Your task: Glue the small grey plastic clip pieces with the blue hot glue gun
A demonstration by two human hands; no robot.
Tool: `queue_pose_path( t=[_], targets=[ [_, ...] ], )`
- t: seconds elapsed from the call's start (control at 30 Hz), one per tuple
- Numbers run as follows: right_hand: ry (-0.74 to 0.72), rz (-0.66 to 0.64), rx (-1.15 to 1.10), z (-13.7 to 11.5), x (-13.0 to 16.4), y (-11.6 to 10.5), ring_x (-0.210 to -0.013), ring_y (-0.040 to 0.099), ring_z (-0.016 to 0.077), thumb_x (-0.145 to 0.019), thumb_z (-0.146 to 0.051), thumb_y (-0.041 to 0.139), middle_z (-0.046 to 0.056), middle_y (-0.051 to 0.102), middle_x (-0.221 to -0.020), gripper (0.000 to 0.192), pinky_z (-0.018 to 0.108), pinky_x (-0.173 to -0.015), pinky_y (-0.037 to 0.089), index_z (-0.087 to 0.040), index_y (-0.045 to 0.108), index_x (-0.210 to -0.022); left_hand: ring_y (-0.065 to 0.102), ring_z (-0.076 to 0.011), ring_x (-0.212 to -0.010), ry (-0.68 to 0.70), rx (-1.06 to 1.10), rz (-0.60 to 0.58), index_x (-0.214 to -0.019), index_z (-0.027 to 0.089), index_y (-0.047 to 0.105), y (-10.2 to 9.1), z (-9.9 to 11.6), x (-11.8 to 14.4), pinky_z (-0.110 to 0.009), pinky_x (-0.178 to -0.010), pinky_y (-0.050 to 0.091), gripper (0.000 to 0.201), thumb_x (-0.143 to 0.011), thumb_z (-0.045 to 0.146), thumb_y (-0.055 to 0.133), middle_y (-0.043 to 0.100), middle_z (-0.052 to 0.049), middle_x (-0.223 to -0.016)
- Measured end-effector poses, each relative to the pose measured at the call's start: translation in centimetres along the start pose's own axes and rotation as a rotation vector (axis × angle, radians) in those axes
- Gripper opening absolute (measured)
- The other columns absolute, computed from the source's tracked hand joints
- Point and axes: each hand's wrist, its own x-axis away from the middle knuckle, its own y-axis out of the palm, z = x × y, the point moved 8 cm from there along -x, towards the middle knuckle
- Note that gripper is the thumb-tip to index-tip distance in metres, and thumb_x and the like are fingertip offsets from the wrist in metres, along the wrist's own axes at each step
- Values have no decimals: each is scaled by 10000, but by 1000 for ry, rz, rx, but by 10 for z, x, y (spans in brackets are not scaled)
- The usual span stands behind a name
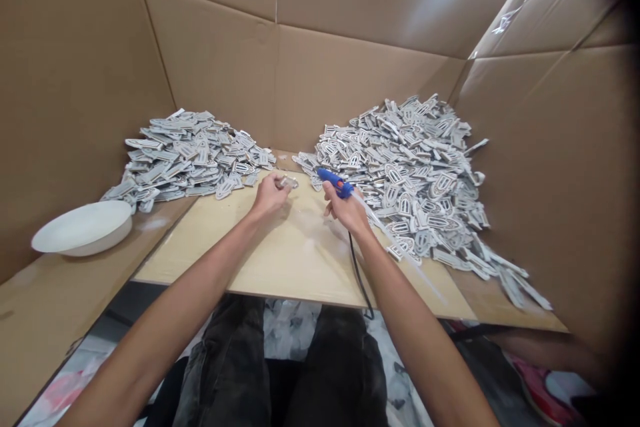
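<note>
Two heaps (190,153) (415,173) flank the bare board (295,260) beneath both hands (270,195) (347,210).

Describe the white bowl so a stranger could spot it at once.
Start at the left cardboard wall. At its foot, on the low cardboard ledge left of the left-hand pile of grey pieces, sits the white bowl. It alone is round, smooth and plain white.

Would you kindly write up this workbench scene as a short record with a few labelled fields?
Setting: wooden board walled by cardboard panels
Left hand: pinches a small grey piece above the board
Right hand: grips a blue glue gun, nozzle pointing toward the piece
Cord: black cable hangs off the near edge
Left pile: flat grey cut-out pieces
Right pile: same kind, larger
Bowl: white bowl at far left
</note>
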Motion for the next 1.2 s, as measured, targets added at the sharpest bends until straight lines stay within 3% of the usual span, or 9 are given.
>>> queue_pose_path(
  t=[0.13,0.27,0.53,0.83,1.2],
  targets=[
    [7,-185,-30,-5,5,14,-423,593,172,-874,-878,576,32,653,-530,664,297,-452,410,-234,628,-723,562,-151,-664,-41,-5,-45,-689,187,624,5,4,-4,-240,-623,401,176,-751,114,772,641,-22,-700],
    [-2,-243,6,-8,9,23,-400,567,159,-873,-876,577,11,628,-491,653,289,-449,406,-244,616,-715,589,-159,-633,-64,31,-100,-698,190,616,14,7,0,-248,-600,425,160,-747,150,763,670,-26,-684],
    [32,-239,72,3,6,24,-436,600,186,-901,-861,551,31,645,-494,658,304,-504,449,-237,642,-716,553,-131,-559,9,75,-157,-711,199,577,25,14,9,-250,-585,428,185,-755,215,756,604,18,-612],
    [15,-235,167,0,7,25,-536,654,185,-953,-770,547,19,622,-498,630,279,-612,495,-238,606,-621,558,-129,-585,93,17,-164,-751,208,551,23,18,12,-243,-602,439,170,-775,247,715,601,23,-641],
    [70,-184,279,-8,10,20,-560,634,185,-964,-696,597,-14,592,-490,525,282,-640,480,-226,704,-755,588,-135,-641,150,-42,-151,-772,213,535,22,20,14,-242,-637,442,227,-794,299,744,621,18,-683]
  ],
)
